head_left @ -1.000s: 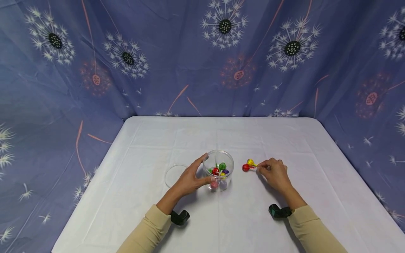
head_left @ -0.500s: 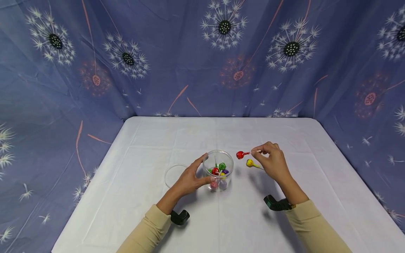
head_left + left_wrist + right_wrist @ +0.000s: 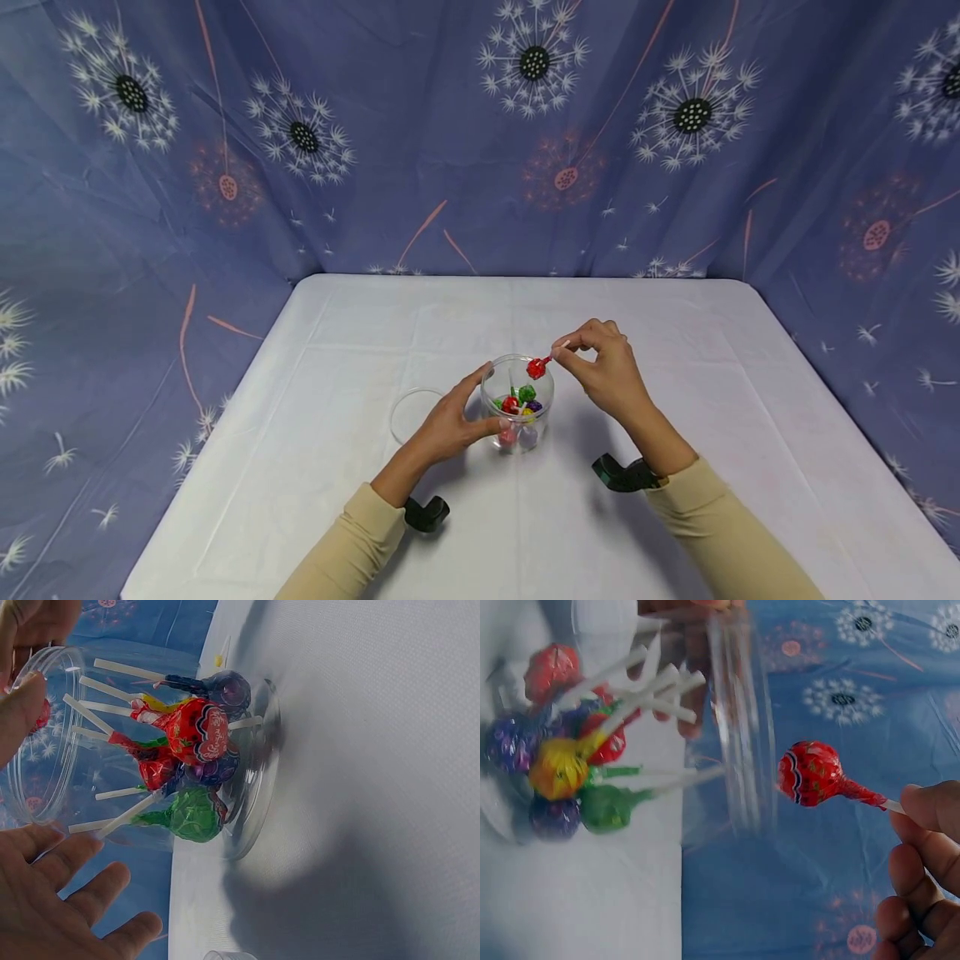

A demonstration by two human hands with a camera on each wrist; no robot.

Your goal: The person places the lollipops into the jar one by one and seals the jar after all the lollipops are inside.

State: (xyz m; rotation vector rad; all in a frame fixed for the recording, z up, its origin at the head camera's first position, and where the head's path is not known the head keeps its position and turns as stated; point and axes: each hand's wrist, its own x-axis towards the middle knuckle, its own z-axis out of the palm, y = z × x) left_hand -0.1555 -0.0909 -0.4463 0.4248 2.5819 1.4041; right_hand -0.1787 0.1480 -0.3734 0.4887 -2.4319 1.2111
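Note:
A clear plastic jar (image 3: 551, 398) stands upright on the table. Inside are several wrapped lollipops, among them a green lollipop (image 3: 196, 815) and a yellow lollipop (image 3: 559, 769), most with white sticks pointing up. My left hand (image 3: 448, 427) holds the jar near its rim from the left, thumb at the front and fingers on the far side. My right hand (image 3: 609, 371) pinches the white stick of a red lollipop (image 3: 810, 774) between thumb and fingertips. Its red head overlaps the jar's right rim in the head view and is at the mouth in the right wrist view.
To the left of the jar, a round clear lid (image 3: 393, 414) lies flat, partly behind my left hand. Another yellow lollipop (image 3: 219, 660) lies on the white-covered table (image 3: 637, 317), hidden by my right hand in the head view. A blue dandelion-print curtain (image 3: 375, 167) surrounds the table.
My right hand has picked the red lollipop up off the table, leaving the yellow one beside it, and carried it left to the jar's mouth. The left hand and jar have stayed put.

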